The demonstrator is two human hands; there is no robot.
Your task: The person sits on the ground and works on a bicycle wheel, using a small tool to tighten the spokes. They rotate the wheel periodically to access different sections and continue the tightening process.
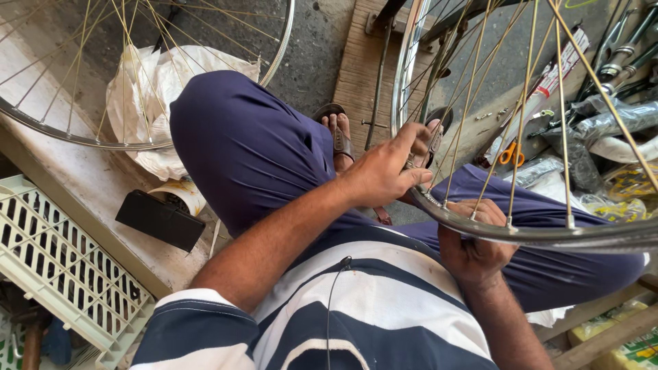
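Note:
A spoked bicycle wheel rim [548,236] rests across my lap, its gold-coloured spokes [524,103] fanning upward. My left hand [391,171] pinches the rim's near edge where a spoke meets it, thumb and fingers closed on the metal. Below the rim, my right hand [473,247] wraps around it and grips it from underneath. I sit in dark blue trousers [247,144] and a blue and white striped shirt, with a sandalled foot [339,133] showing on the ground.
A second spoked wheel [137,140] lies at upper left over crumpled white plastic [147,89]. A white plastic crate [62,267] and a black block [159,220] sit at left. Tools, orange-handled scissors [510,154] and bike parts clutter the right. A wooden plank [360,68] lies ahead.

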